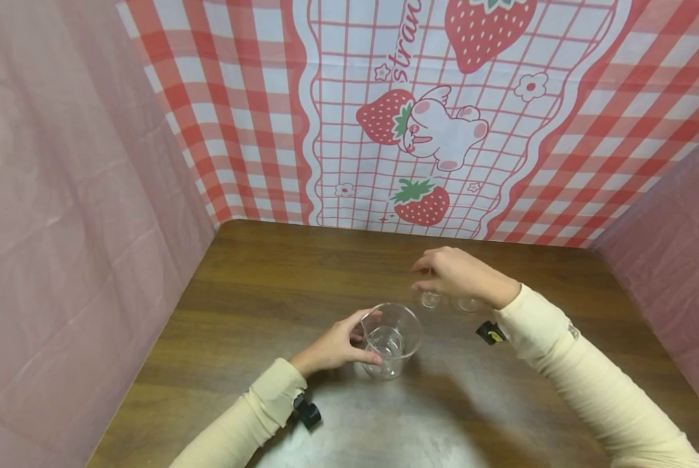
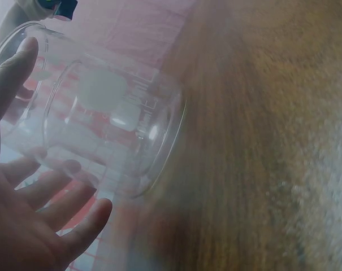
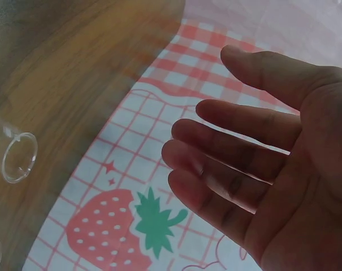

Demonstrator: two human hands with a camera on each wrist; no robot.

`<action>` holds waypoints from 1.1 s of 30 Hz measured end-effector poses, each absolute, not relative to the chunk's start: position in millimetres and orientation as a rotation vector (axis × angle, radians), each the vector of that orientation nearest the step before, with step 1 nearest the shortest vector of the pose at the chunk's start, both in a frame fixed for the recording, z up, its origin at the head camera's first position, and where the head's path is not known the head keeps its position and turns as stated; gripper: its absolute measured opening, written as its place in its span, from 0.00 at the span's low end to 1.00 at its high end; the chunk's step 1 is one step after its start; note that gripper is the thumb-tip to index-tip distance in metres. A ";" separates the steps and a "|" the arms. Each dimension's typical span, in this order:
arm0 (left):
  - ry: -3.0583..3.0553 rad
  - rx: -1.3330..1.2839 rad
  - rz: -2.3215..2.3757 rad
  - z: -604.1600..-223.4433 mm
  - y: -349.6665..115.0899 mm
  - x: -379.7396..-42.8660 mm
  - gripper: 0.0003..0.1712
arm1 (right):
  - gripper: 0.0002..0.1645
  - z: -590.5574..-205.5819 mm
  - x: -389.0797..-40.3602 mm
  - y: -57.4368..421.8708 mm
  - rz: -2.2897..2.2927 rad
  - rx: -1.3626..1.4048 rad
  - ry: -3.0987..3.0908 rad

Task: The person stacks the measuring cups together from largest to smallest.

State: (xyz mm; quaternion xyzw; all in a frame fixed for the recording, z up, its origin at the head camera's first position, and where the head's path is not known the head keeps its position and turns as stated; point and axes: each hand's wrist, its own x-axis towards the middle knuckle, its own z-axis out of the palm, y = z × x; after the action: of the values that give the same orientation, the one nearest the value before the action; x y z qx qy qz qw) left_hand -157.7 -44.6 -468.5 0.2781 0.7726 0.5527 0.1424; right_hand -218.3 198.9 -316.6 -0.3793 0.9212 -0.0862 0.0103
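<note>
A large clear glass beaker (image 1: 410, 338) stands on the wooden table, with a smaller glass vessel (image 1: 387, 339) nested inside it. My left hand (image 1: 340, 343) holds the large beaker from its left side, thumb on the near wall and fingers round the far wall. White printed markings show on the large beaker (image 2: 103, 90) in the left wrist view. Over the table's far right part hovers my right hand (image 1: 457, 273), fingers loosely bent with nothing between them. Two small glass vessels, a left one (image 1: 430, 299) and a right one (image 1: 469, 304), stand below it, partly hidden by the hand.
A wooden table (image 1: 256, 279) lies under everything. Behind it hangs a red-and-white checked cloth (image 1: 338, 149) with strawberries. Pink curtains close off the left side (image 1: 80, 227) and the right side (image 1: 671, 247).
</note>
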 end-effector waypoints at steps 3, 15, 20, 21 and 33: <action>2.233 0.806 1.590 -469.2 -44.4 -158.3 0.48 | 0.15 -317.0 -221.4 200.5 -0.278 -1.175 2.872; 2.227 0.793 1.592 -468.7 -45.3 -158.0 0.48 | 0.13 -313.0 -229.1 209.0 -0.294 -1.126 2.876; 2.230 0.784 1.589 -469.3 -44.1 -157.8 0.48 | 0.12 -313.8 -235.2 218.1 -0.334 -1.064 2.893; 2.231 0.783 1.587 -469.5 -44.1 -157.7 0.48 | 0.11 -314.3 -236.4 219.8 -0.345 -1.047 2.893; 2.238 0.768 1.591 -469.5 -43.8 -157.0 0.48 | 0.13 -325.0 -245.4 242.5 -0.387 -0.881 2.858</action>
State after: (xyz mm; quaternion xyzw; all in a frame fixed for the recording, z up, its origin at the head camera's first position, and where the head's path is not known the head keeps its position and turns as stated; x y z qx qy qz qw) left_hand -157.0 -43.8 -469.5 0.2664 0.7766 0.5522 0.1448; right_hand -245.4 242.5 -325.0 -0.2917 0.9458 -0.1281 0.0631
